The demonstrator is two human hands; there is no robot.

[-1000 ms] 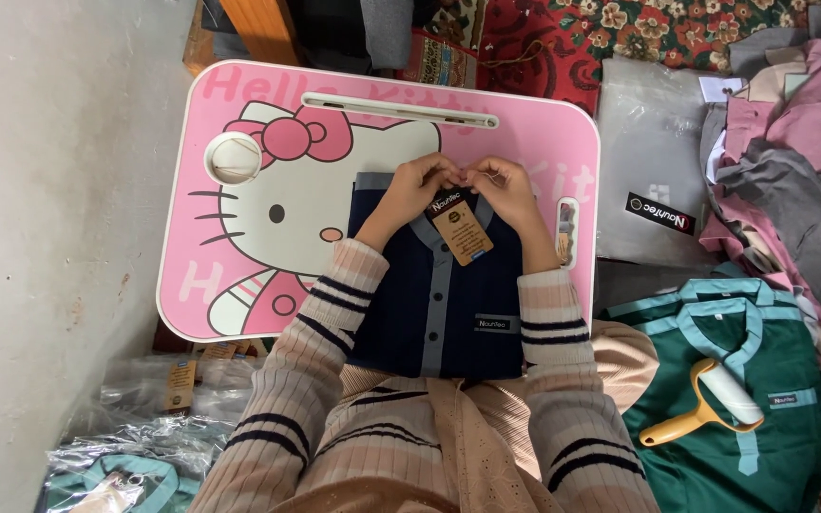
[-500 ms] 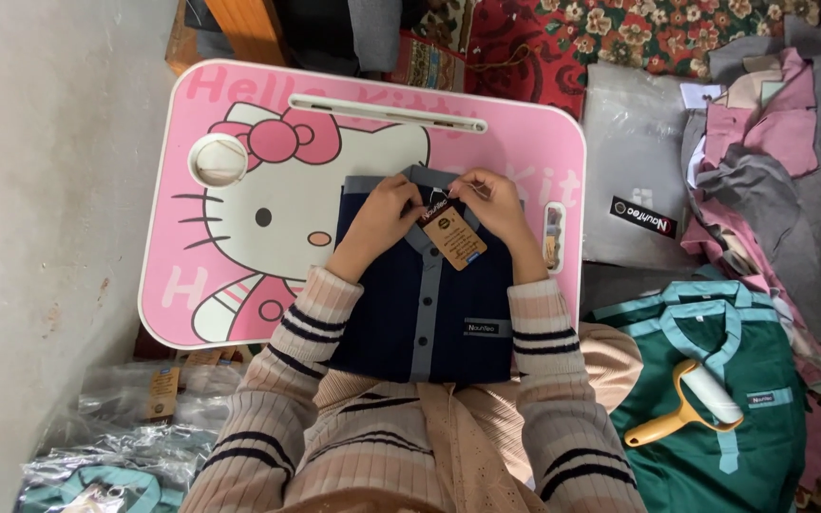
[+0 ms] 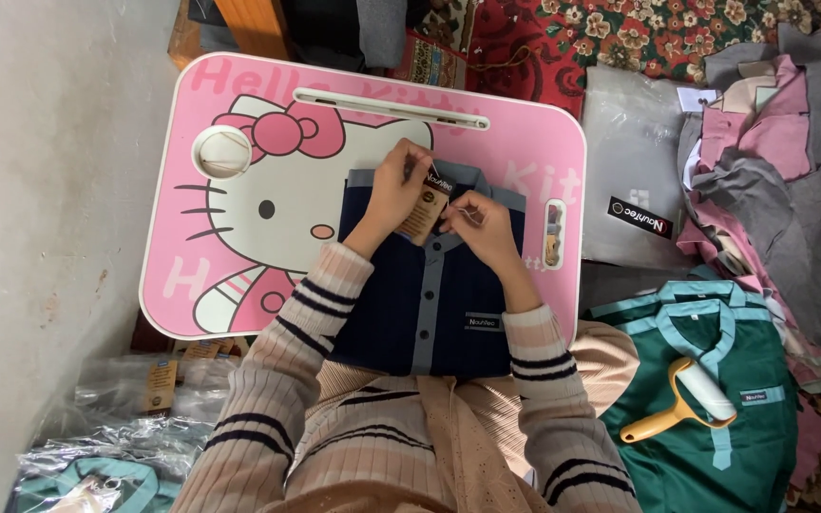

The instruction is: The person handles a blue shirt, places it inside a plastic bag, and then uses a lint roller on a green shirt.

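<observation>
Item: folded navy shirt with grey placket, lying flat on the pink cartoon-cat table. My left hand pinched the brown hang tag at the collar; my right hand had its fingers closed beside it, seemingly on the tag's string. Judged soft, light and limp; best held by the collar or folded edges. Surroundings: grey wall, patterned red carpet, green shirt bearing a lint roller, bagged garments.
</observation>
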